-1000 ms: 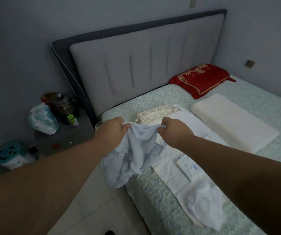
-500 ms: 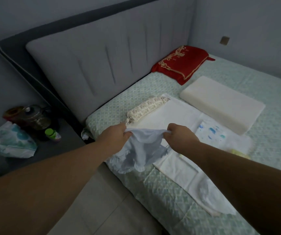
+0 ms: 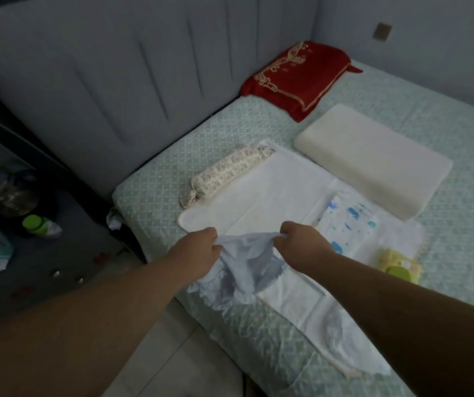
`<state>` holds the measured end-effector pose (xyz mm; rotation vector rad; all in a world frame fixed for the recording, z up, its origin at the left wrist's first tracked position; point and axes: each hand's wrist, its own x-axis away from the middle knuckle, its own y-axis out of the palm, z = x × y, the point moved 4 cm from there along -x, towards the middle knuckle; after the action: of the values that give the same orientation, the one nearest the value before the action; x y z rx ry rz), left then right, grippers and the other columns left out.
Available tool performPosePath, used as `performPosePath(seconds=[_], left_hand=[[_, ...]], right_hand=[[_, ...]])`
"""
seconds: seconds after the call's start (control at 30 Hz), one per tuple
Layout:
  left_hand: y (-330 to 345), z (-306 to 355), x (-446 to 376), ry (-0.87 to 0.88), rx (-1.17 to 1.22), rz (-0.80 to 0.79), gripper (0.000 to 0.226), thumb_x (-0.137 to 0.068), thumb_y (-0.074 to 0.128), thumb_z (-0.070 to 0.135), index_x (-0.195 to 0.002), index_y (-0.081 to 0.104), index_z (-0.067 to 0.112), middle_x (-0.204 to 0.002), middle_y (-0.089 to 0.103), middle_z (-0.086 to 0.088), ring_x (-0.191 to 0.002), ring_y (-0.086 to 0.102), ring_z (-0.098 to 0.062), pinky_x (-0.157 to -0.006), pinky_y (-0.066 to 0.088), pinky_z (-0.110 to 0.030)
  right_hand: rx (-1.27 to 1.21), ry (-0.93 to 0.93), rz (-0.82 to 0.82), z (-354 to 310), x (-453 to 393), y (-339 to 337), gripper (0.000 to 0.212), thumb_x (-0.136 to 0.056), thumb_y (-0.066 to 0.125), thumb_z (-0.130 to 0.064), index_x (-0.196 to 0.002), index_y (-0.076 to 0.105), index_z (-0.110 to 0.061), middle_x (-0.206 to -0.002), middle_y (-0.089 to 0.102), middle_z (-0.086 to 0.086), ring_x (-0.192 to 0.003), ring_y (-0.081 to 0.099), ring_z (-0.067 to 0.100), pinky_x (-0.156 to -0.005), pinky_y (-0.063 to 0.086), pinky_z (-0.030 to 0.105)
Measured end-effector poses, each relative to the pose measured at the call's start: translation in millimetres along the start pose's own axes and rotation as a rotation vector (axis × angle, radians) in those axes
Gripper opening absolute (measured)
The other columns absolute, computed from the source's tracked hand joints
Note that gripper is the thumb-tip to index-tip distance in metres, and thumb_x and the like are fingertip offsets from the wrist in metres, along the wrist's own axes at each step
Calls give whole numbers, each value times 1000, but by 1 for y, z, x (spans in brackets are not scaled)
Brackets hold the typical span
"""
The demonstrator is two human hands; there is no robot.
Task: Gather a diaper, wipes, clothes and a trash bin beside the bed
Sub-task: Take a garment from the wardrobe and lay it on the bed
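From the head view, the left hand (image 3: 201, 247) and the right hand (image 3: 304, 242) are each closed in a pinch on the top edge of a small pale-blue cloth garment with a frilled hem (image 3: 244, 270), stretching that edge between them over the near side of the bed. The garment hangs limp and creased below the fists, its lower part resting on the sheet. It looks light, soft and floppy, so it will sag wherever it is not held; the stretched upper edge, pinched at both ends, seems the sensible place to hold it, and it should lie flat if lowered gently.

Just beyond the hands lies a white rectangular quilted changing pad (image 3: 258, 193), with a folded white diaper printed with blue shapes (image 3: 350, 222) on it to the right and a yellow-and-green pack, probably wipes (image 3: 399, 265), near it. Another crumpled white cloth (image 3: 344, 333) lies at the pad's near end.

The bed is covered by a pale-green diamond-patterned sheet (image 3: 444, 156), soft and yielding. A grey padded headboard (image 3: 115, 90) stands behind it, and a dark bedside cabinet (image 3: 66, 253) sits to the left. The room is dim. No trash bin is visible.
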<state>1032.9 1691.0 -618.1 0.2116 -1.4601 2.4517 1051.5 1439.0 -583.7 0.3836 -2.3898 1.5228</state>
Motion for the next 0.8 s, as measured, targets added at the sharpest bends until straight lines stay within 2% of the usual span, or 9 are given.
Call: performPosePath(seconds=[0.17,0.3,0.43,0.53,0.57,0.63,0.7,0.8], left_hand=[[25,-16,-27,-53,25,-14,31,-98,53,31,-74,39,19,-65,46,-1,-56,44,-10,-47,20,-29],[30,-26,-46,-98,45,-22,32,-98,53,31,-72,37,22,-67,47,-2,-58,46,-13,-48,22,-29],[22,-40,-68,-181,27,19,27,-98,52,30,-78,40,17,-67,47,-3,-57,46,-17,-47,22,-32],[10,-46,-81,-253,13,71,14,-96,54,30,-99,50,17,-84,60,-4,-76,60,-29,-58,41,-34],[6,-48,-85,-281,21,106,22,-95,56,29,-112,52,17,-96,63,-7,-88,62,-32,-68,48,-38],[-1,-53,-89,-344,34,153,47,-91,61,29,-134,46,16,-119,60,-13,-108,59,-36,-86,51,-45],[-5,-58,-92,-388,60,156,58,-89,62,31,-141,42,17,-127,56,-16,-115,56,-37,-92,51,-49],[-6,-64,-93,-404,75,131,58,-87,64,31,-140,43,18,-126,56,-15,-114,56,-37,-91,52,-50]], right_hand=[[16,2,-83,16,-41,15,21,-93,46,-36,-80,49,-20,-77,55,2,-83,59,27,-72,46,35],[19,10,-125,19,-71,20,21,-92,47,-35,-78,48,-20,-77,54,2,-83,57,27,-71,40,31],[24,-11,-156,12,-103,21,22,-94,47,-37,-90,55,-17,-84,59,2,-91,61,28,-73,43,32],[7,-30,-142,4,-118,18,34,-94,51,-40,-117,59,-16,-105,66,8,-102,63,29,-85,51,36],[2,-36,-130,2,-123,17,43,-94,53,-41,-129,55,-16,-115,66,11,-107,63,30,-90,52,38],[7,-46,-126,-2,-131,15,60,-94,56,-42,-146,42,-17,-133,57,14,-117,60,31,-98,50,41],[17,-48,-131,-4,-137,14,66,-95,56,-43,-151,35,-18,-140,51,14,-122,57,31,-102,48,42],[26,-41,-141,-4,-141,14,66,-95,55,-45,-152,34,-19,-142,49,13,-124,56,30,-103,47,41]])
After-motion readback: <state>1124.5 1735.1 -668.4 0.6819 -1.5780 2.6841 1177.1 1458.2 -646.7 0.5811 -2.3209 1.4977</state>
